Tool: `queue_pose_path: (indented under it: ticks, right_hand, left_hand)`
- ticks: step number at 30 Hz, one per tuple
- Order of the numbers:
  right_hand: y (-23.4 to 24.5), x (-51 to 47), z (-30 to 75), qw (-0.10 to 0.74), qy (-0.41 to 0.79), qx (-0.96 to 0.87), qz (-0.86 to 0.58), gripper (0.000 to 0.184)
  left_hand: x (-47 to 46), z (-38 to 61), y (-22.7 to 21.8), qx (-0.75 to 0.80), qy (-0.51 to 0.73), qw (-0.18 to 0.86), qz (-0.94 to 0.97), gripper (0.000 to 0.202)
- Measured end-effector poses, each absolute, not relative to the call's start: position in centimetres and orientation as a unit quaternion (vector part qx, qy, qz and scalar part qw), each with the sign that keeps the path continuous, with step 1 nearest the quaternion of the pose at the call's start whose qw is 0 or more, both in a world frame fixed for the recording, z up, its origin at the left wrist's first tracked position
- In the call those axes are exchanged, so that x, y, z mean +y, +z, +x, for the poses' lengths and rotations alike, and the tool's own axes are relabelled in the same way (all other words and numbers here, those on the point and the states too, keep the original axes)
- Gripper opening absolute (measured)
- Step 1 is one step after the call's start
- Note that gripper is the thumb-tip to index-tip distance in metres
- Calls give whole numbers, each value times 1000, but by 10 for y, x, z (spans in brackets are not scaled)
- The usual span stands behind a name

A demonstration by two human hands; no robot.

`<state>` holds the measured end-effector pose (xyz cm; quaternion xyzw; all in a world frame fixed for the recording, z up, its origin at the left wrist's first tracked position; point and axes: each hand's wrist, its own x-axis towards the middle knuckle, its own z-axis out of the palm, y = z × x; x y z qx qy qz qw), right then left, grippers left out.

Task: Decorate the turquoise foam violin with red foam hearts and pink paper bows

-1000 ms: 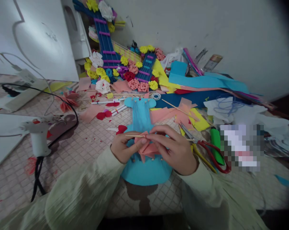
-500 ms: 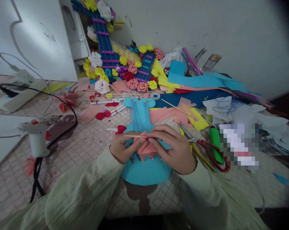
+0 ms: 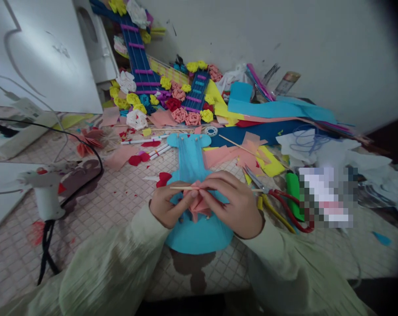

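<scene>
My left hand [image 3: 168,203] is closed, thumb and fingers pinching a thin wooden stick [image 3: 179,188] and the top edge of a pink crepe-like paper piece [image 3: 200,207]. My right hand [image 3: 236,202] pinches the same paper against the stick from the other side; part of the stick is hidden behind its fingers. Folds of the paper hang below the fingertips. Underneath both hands lies a light-blue guitar-shaped cutout [image 3: 199,239] with strings along its neck.
Red-handled scissors [image 3: 274,193] and a green object [image 3: 294,197] lie to the right. On the left stands a white glue gun [image 3: 49,193] with a black cord. Behind are a dark-blue paper guitar [image 3: 140,61], paper flowers [image 3: 186,116] and pink scraps [image 3: 223,156].
The pink paper looks narrower and more gathered under the stick. Both hands keep their pinch with little movement. The whole view has shifted slightly.
</scene>
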<state>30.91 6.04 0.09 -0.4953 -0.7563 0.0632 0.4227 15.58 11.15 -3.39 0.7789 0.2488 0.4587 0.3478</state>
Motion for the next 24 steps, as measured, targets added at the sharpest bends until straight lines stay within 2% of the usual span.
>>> queue_pose_path:
  ticks: [12, 24]
  right_hand:
    - [1, 62, 311, 417, 104, -756, -494, 9]
    - [2, 60, 304, 431, 86, -724, -532, 7]
  left_hand:
    - [112, 156, -32, 239, 447, 332, 796, 14]
    - [105, 159, -34, 298, 433, 430, 734, 13]
